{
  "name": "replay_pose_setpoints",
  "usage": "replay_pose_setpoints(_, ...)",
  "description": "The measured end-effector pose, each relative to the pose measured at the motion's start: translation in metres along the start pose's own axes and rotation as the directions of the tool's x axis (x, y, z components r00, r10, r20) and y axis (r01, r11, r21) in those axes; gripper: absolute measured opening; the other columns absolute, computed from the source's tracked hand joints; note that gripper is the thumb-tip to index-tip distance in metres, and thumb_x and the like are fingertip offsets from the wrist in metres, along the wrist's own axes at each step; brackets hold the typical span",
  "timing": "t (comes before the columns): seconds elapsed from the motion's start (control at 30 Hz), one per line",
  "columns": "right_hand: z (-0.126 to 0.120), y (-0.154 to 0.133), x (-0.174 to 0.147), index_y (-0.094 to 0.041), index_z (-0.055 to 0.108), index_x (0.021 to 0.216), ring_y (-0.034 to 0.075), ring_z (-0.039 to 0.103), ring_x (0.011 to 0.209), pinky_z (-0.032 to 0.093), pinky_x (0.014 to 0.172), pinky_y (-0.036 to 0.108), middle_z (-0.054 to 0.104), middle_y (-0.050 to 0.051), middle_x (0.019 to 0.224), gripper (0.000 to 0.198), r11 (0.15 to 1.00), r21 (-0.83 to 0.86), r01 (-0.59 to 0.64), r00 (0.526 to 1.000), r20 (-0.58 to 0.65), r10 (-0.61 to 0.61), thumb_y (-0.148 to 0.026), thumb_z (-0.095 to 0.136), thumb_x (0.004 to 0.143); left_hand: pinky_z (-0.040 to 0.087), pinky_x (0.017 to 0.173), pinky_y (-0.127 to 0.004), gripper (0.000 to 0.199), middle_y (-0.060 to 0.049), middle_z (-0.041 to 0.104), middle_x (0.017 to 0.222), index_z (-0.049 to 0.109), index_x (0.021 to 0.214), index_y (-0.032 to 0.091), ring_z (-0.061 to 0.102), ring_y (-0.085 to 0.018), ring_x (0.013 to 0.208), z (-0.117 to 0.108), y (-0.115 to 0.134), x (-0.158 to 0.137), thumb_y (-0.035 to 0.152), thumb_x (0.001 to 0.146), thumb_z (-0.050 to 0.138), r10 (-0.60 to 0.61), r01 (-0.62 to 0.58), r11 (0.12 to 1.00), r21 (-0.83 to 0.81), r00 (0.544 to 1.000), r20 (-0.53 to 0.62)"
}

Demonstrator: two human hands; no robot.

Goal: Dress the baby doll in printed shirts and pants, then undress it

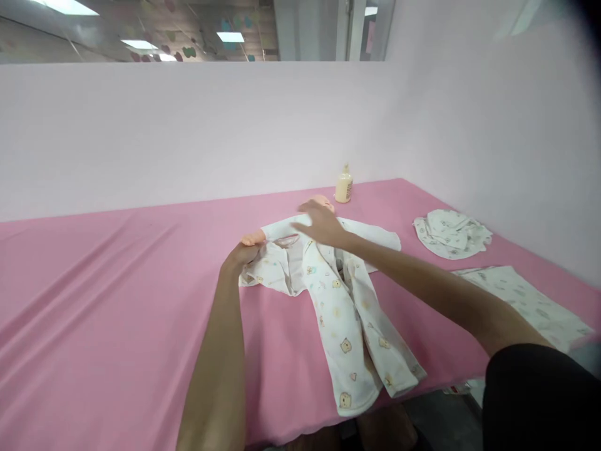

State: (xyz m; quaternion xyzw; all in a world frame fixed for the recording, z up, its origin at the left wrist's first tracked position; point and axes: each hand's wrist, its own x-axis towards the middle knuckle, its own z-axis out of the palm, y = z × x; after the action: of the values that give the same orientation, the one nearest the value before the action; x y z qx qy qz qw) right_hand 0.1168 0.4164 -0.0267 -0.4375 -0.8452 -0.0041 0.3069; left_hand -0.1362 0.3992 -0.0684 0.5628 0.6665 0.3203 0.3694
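A baby doll (323,201) lies on its back on the pink-covered table, its head mostly hidden behind my right hand. It has white sleeves, and white cloth trousers with a bear print (335,313) stretch from its body toward the table's front edge. My left hand (243,257) is closed around the doll's outstretched hand (253,237), beside a printed flap of the garment (272,266). Over the doll's upper chest hovers my right hand (322,224), fingers spread and slightly blurred, holding nothing. Whether it touches the cloth I cannot tell.
Near the back wall stands a pump bottle (344,186). To the right lie a round, frilled white printed cloth (451,233) and a flat printed cloth (530,300), partly behind my right forearm. The pink table cover (117,313) has long creases on the left.
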Motion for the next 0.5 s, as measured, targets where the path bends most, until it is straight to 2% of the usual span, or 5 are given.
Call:
replay_pose_setpoints(0.1,-0.048,0.076,-0.041,-0.016,0.064,0.109,0.026,0.061,0.106,0.047,0.089,0.037,0.066,0.015,0.116,0.033,0.896,-0.053,-0.442,0.896,-0.074,0.438,-0.043,0.049,0.097,0.055,0.061,-0.029,0.014,-0.007,0.07,0.077,0.063,0.089,0.012,0.067,-0.018,0.064,-0.008,-0.004,0.0,0.018,0.078,0.058,-0.101,0.091,0.981,-0.171,0.994,-0.05)
replay_pose_setpoints(0.2,-0.084,0.151,-0.085,-0.013,0.064,0.092,0.028,0.065,0.085,0.048,0.073,0.036,0.068,0.016,0.092,0.038,0.625,-0.16,-0.764,0.628,0.033,0.777,-0.051,0.058,0.089,0.058,0.067,-0.032,0.012,-0.012,0.072,0.079,0.063,0.087,0.008,0.069,-0.02,0.066,-0.016,-0.005,0.001,0.012,0.077,0.057,-0.177,0.135,0.958,-0.253,0.972,-0.153)
replay_pose_setpoints(0.3,-0.096,0.19,-0.118,-0.013,0.062,0.084,0.022,0.064,0.069,0.048,0.062,0.031,0.066,0.012,0.075,0.043,0.449,-0.024,-0.893,0.434,0.21,0.876,-0.056,0.066,0.084,0.059,0.068,-0.032,0.011,-0.012,0.071,0.078,0.063,0.086,0.008,0.07,-0.02,0.066,-0.02,0.002,0.0,0.009,0.078,0.056,-0.202,0.122,0.943,-0.309,0.949,-0.242)
replay_pose_setpoints(0.37,-0.094,0.195,-0.127,-0.012,0.062,0.081,0.019,0.063,0.063,0.049,0.058,0.029,0.065,0.01,0.07,0.042,0.356,0.127,-0.926,0.378,0.353,0.856,-0.054,0.07,0.082,0.058,0.069,-0.031,0.013,-0.01,0.07,0.077,0.063,0.087,0.009,0.069,-0.018,0.067,-0.021,0.009,-0.003,0.006,0.078,0.053,-0.217,0.11,0.938,-0.329,0.926,-0.309)
replay_pose_setpoints(0.5,-0.078,0.194,-0.124,-0.013,0.06,0.075,0.017,0.06,0.055,0.051,0.054,0.028,0.063,0.006,0.062,0.033,0.259,0.313,-0.914,0.383,0.452,0.805,-0.043,0.074,0.081,0.057,0.073,-0.029,0.015,-0.005,0.066,0.076,0.057,0.088,0.012,0.067,-0.014,0.068,-0.025,0.023,-0.007,0.003,0.08,0.046,-0.259,0.105,0.923,-0.37,0.881,-0.396)
